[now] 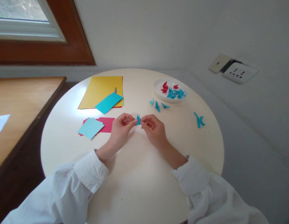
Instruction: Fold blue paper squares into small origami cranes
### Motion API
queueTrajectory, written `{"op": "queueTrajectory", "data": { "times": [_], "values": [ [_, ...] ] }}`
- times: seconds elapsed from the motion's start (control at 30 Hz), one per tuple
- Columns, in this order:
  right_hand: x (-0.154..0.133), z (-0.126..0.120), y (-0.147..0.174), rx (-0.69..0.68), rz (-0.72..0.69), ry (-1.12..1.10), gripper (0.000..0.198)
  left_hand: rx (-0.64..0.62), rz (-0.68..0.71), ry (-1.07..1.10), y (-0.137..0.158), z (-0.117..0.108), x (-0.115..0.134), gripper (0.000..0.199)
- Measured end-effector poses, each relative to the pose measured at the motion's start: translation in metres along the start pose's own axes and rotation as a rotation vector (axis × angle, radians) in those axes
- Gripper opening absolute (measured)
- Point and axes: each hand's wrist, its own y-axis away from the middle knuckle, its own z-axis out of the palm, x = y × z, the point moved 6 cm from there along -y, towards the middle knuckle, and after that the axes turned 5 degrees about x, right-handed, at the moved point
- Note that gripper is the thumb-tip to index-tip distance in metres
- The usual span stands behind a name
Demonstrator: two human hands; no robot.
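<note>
Between my two hands is a small blue paper crane point(138, 119), pinched from both sides above the table's middle. The fingertips of my left hand point(123, 127) are closed on its left side. On its right side, my right hand point(155, 128) grips it between thumb and forefinger. Just beyond my hands, several loose folded cranes point(157, 106) lie in front of a white plate point(156, 88). That plate holds red cranes point(165, 87) and blue cranes point(172, 92).
Left of my hands, light blue paper squares point(91, 128) overlap pink sheets point(107, 124). Farther back, a blue sheet point(108, 102) rests on a stack of yellow paper point(102, 87). Blue paper strips point(199, 120) lie right on the round table point(139, 186). A wooden desk point(25, 99) stands left.
</note>
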Motion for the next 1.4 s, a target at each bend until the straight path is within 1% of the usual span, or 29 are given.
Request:
{"op": "queueTrajectory", "data": {
  "times": [0.07, 0.13, 0.33, 0.4, 0.53, 0.6, 0.77, 0.9, 1.07, 1.13, 1.27, 1.4],
  "values": [
    [-0.003, 0.001, 0.002, -0.015, -0.056, 0.06, 0.008, 0.026, 0.018, 0.005, 0.0, -0.002, 0.001, 0.02],
    [-0.005, 0.001, 0.003, -0.017, -0.08, 0.112, 0.009, 0.037, 0.028, -0.001, 0.0, -0.002, 0.001, 0.02],
    [-0.006, -0.002, 0.003, 0.016, -0.125, 0.231, 0.008, 0.016, 0.005, -0.011, 0.001, -0.001, 0.0, 0.02],
    [-0.009, -0.003, 0.003, 0.014, -0.173, 0.276, 0.008, -0.005, -0.008, -0.006, 0.001, 0.001, -0.001, 0.021],
    [-0.02, -0.004, 0.004, 0.007, -0.315, 0.367, 0.01, -0.031, -0.004, -0.029, 0.001, 0.002, -0.001, 0.022],
    [-0.023, -0.004, 0.004, 0.006, -0.347, 0.388, 0.011, -0.036, 0.004, -0.041, 0.001, 0.001, -0.002, 0.022],
    [-0.021, -0.003, 0.003, -0.021, -0.331, 0.41, 0.009, -0.043, 0.021, -0.079, 0.002, 0.001, -0.003, 0.026],
    [-0.018, -0.001, 0.001, -0.045, -0.31, 0.435, 0.01, -0.085, -0.011, -0.087, 0.003, 0.004, -0.005, 0.028],
    [-0.016, 0.002, 0.001, -0.075, -0.304, 0.448, 0.011, -0.141, 0.002, -0.125, 0.004, 0.008, -0.002, 0.039],
    [-0.016, 0.003, 0.002, -0.093, -0.306, 0.454, 0.011, -0.163, -0.009, -0.114, 0.004, 0.009, -0.002, 0.037],
    [-0.018, 0.004, 0.003, -0.117, -0.317, 0.483, 0.011, -0.214, -0.025, -0.069, 0.004, 0.012, -0.003, 0.024],
    [-0.015, 0.004, 0.002, -0.13, -0.296, 0.506, 0.011, -0.196, -0.022, -0.099, 0.003, 0.011, -0.005, 0.02]
  ]
}}
